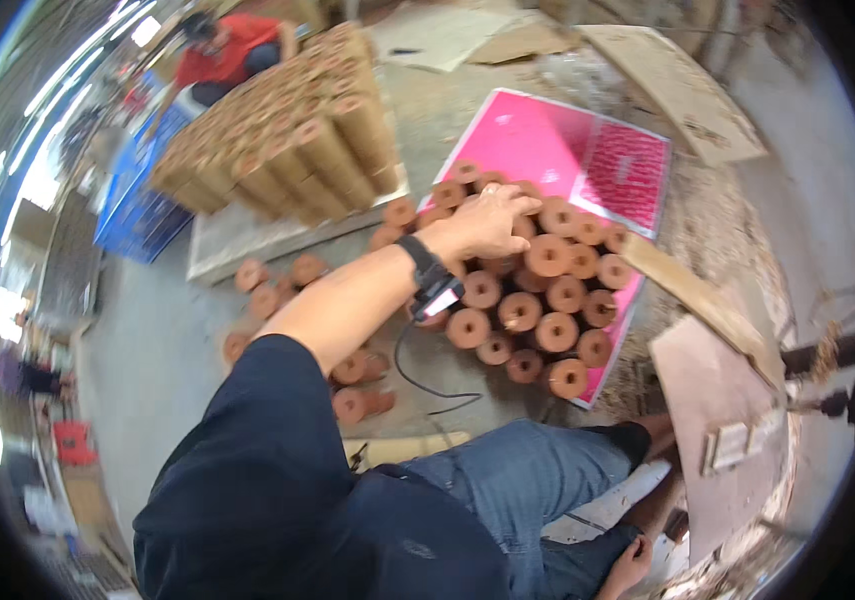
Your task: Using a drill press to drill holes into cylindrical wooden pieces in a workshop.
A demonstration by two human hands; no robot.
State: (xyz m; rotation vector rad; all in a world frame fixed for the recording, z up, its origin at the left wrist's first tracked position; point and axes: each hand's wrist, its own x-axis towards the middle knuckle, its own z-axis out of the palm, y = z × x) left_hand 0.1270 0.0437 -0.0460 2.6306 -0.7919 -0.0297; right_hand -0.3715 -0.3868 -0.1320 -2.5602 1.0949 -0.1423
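Reaching across from the left, my left hand (492, 220) lies over a cluster of reddish-brown cylinders with round holes in their tops (549, 256). Its thumb and fingers are apart on the cylinder tops, and no cylinder is visibly lifted. A black strapped device (434, 280) with a cable sits on that wrist. Under the standing cylinders is a bright pink printed sheet (522, 130). Low in the view, beside my denim-covered leg, my right hand (629, 568) hangs near the knee; its fingers are mostly hidden, and I cannot make out anything in it.
Tall stacked tan cylinders (277, 150) stand on a pale board (237, 240) at the far left, beside a blue crate (142, 215). Loose cylinders (350, 404) lie near my arm. A person in red (237, 45) sits behind. Wooden boards (682, 90) lie at right.
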